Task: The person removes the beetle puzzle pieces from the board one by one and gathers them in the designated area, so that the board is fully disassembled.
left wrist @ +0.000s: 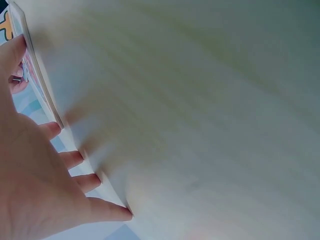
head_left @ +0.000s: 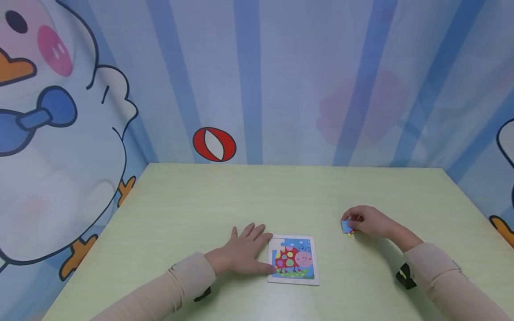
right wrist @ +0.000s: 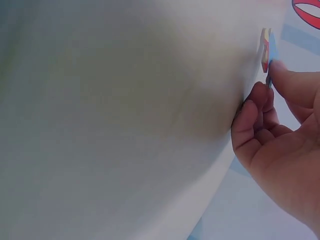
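A puzzle tray (head_left: 293, 281) with a pale rim lies on the table, showing a red spotted ladybug with a pink face; a pale bare patch shows at its upper left. Beside its left edge my left hand (head_left: 244, 252) is spread, thumb over the lower left corner and index fingertip at the upper one. Further right, my right hand (head_left: 371, 221) pinches a blue puzzle piece (head_left: 345, 226) between thumb and fingers, low over the table. Red and yellow bits (head_left: 350, 233) show just below that piece; in the right wrist view a red-and-yellow edge (right wrist: 265, 50) stands close against the blue.
The pale wood-look table (head_left: 225, 191) reaches back to a blue striped cloth backdrop (head_left: 281, 89) printed with a red and white ball (head_left: 214, 144). A large printed white bird (head_left: 60, 191) covers the left side. Dark straps (head_left: 406, 276) hang under both cuffs.
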Available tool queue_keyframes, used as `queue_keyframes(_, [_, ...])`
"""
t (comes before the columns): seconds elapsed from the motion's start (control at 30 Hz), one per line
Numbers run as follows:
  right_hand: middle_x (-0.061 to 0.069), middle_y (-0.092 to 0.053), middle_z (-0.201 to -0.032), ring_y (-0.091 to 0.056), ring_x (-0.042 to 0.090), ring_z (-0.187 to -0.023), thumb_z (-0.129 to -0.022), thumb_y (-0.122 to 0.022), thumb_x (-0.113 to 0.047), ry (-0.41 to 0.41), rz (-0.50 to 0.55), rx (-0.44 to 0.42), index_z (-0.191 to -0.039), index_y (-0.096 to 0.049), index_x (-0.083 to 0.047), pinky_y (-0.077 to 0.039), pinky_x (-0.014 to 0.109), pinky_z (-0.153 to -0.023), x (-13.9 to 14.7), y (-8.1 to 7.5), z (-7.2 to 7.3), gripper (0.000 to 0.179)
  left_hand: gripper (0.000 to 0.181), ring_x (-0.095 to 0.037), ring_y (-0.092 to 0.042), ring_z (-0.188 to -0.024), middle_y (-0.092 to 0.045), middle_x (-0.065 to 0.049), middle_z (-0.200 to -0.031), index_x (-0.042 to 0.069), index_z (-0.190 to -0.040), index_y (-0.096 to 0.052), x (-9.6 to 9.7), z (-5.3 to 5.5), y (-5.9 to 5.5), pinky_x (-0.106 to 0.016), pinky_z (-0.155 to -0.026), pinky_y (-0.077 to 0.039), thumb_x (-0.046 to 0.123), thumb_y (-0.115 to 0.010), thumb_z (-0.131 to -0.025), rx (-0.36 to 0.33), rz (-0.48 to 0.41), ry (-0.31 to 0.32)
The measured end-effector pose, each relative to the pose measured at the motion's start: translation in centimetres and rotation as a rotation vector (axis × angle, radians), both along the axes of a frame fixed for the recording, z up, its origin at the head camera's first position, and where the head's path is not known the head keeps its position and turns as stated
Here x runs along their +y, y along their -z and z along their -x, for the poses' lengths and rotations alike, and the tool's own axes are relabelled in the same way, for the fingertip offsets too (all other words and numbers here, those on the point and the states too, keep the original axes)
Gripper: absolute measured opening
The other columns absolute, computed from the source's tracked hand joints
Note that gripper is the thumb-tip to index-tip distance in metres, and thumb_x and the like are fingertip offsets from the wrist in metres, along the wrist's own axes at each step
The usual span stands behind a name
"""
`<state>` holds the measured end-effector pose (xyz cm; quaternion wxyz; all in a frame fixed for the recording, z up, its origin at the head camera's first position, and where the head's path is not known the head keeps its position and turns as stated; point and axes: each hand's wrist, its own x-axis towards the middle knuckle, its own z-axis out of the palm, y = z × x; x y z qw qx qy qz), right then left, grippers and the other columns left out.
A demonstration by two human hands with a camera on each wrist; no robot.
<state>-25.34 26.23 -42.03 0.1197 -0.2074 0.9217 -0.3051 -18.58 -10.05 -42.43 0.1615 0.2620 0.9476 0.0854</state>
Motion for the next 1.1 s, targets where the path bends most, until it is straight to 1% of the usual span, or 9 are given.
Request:
queue_keyframes(0.27, [0.006,-0.062,-0.091,-0.050,0.016,-0.079,-0.092,-0.059,-0.002,-0.006,-0.026,0.024,-0.104,-0.067,0.002,-0.044,0.033,-0.069,0.0,0.0,-0.2,0.015,0.088,-0.036,-0.011,-0.147,-0.017,-0.009,-0.161,0.019,-0.152,-0.029,0.0,0.1,0.1,-0.070,-0.108,-0.010,0.070,-0.052,-0.083,-0.004,0.009,-0.001])
queue_keyframes(0.5, [0.005,-0.061,-0.088,-0.049,0.015,-0.077,-0.092,-0.059,-0.002,-0.005,-0.037,0.015,-0.103,-0.065,0.002,-0.044,0.031,-0.068,-0.1,0.2,0.0,0.014,0.089,-0.036,-0.010,-0.147,-0.016,-0.009,-0.161,0.019,-0.152,-0.029,-0.1,0.0,0.1,-0.070,-0.109,-0.009,0.070,-0.052,-0.083,-0.005,0.001,-0.004])
queue_keyframes(0.67, [0.007,-0.060,-0.090,-0.050,0.017,-0.079,-0.093,-0.059,-0.005,-0.001,-0.050,0.001,-0.105,-0.063,0.003,-0.044,0.033,-0.069,0.0,0.0,0.1,0.015,0.089,-0.036,-0.010,-0.147,-0.016,-0.009,-0.161,0.019,-0.152,-0.029,-0.1,0.1,0.1,-0.070,-0.109,-0.009,0.071,-0.051,-0.084,-0.005,-0.003,-0.001])
queue_keyframes(0.83, [0.010,-0.061,-0.095,-0.055,0.018,-0.083,-0.093,-0.059,-0.007,-0.010,-0.047,-0.007,-0.108,-0.063,0.003,-0.047,0.032,-0.068,-0.1,-0.5,0.2,0.018,0.088,-0.036,-0.010,-0.147,-0.016,-0.008,-0.161,0.019,-0.152,-0.029,-0.1,0.1,0.2,-0.070,-0.109,-0.010,0.071,-0.051,-0.083,-0.007,0.004,-0.001])
queue_keyframes(0.97, [0.011,-0.061,-0.099,-0.057,0.018,-0.082,-0.095,-0.060,-0.010,-0.029,-0.007,-0.006,-0.113,-0.062,0.005,-0.048,0.031,-0.066,-0.6,-1.3,0.2,0.024,0.088,-0.036,-0.011,-0.147,-0.017,-0.008,-0.161,0.019,-0.152,-0.029,0.0,0.1,0.1,-0.070,-0.109,-0.010,0.070,-0.052,-0.083,-0.009,0.007,0.000])
queue_keyframes(1.1, [0.011,-0.061,-0.104,-0.057,0.018,-0.087,-0.094,-0.063,-0.016,-0.060,0.021,0.016,-0.117,-0.061,0.003,-0.049,0.033,-0.072,-1.7,-2.3,0.1,0.030,0.088,-0.036,-0.010,-0.147,-0.016,-0.009,-0.161,0.019,-0.152,-0.029,-0.1,0.0,0.1,-0.070,-0.109,-0.010,0.070,-0.052,-0.084,-0.009,0.009,0.002])
